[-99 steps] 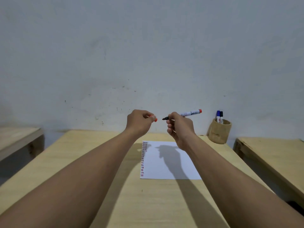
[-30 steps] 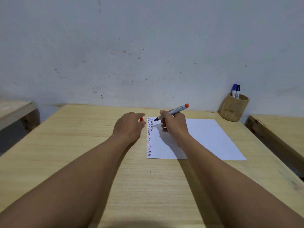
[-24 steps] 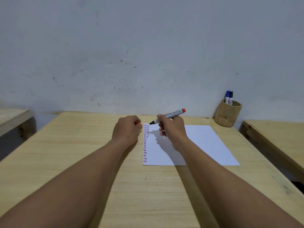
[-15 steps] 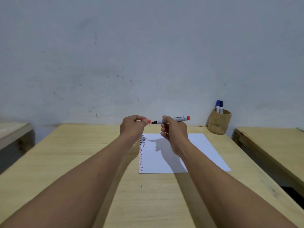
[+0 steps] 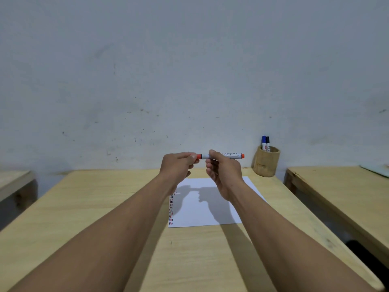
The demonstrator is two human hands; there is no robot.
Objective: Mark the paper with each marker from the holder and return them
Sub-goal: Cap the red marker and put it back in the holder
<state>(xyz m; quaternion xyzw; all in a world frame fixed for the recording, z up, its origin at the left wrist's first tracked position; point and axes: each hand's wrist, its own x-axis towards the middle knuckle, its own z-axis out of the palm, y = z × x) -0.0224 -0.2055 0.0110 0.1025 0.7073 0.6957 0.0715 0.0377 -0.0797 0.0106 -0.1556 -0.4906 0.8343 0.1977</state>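
Observation:
Both hands are raised above the table, holding a red marker (image 5: 228, 155) level between them. My right hand (image 5: 223, 172) grips its white barrel. My left hand (image 5: 177, 166) pinches the red cap (image 5: 199, 156), which sits on the marker's left end. Below lies the white paper (image 5: 210, 205) with a column of short red, blue and black marks (image 5: 171, 209) down its left edge. The round wooden holder (image 5: 266, 161) stands at the table's far right, with a blue marker (image 5: 263, 142) and a black marker (image 5: 267, 142) upright in it.
The wooden table (image 5: 84, 218) backs onto a pale wall. A second wooden table (image 5: 341, 190) stands to the right across a narrow gap, and part of another (image 5: 12, 182) shows at the far left.
My right hand lifted the marker off the paper and turned it level. My left hand brought the red cap to the tip and the cap is now on it.

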